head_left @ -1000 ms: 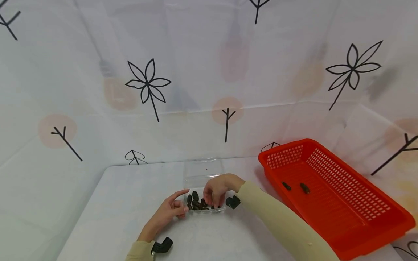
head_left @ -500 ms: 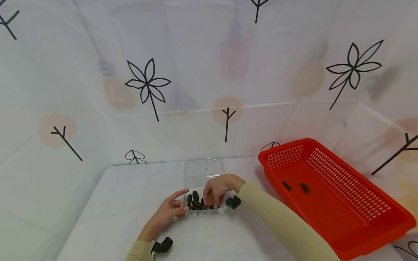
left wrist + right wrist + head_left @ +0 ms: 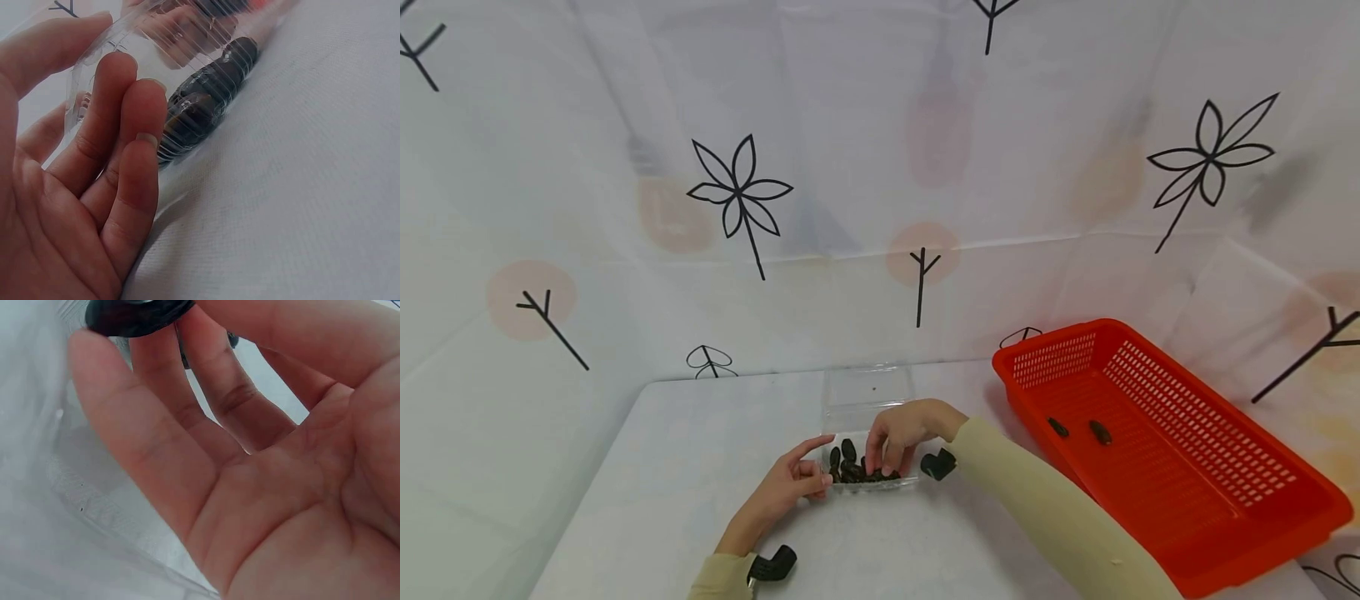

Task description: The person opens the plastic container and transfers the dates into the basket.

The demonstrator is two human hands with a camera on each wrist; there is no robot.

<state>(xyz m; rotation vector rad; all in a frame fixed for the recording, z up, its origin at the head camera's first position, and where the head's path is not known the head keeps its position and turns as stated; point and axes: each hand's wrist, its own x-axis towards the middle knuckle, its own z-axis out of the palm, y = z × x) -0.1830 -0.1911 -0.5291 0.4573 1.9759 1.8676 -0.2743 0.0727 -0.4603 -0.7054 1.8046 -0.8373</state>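
Observation:
A clear plastic box (image 3: 912,482) with its lid folded back holds several dark, glossy oval pieces (image 3: 848,451); their kind is unclear. My left hand (image 3: 786,483) grips the box's left end, forefinger at the far corner and thumb at the near one. In the left wrist view its other fingers (image 3: 139,181) bend against the clear wall (image 3: 156,31). Over the box's right half, my right hand (image 3: 901,427) reaches down among the pieces. The right wrist view has a dark oval piece (image 3: 134,317) between its thumb and fingertips, partly cut off by the frame edge.
To the right stands a red plastic basket (image 3: 1187,479) with slotted sides. Two dark oval pieces (image 3: 1101,432) lie inside it. The clear lid (image 3: 853,387) lies behind the box on the white table (image 3: 700,483). A patterned cloth hangs behind.
My right hand has shifted slightly within the box, and more dark pieces show beneath its fingertips along the front. The left hand keeps its place at the box's left end.

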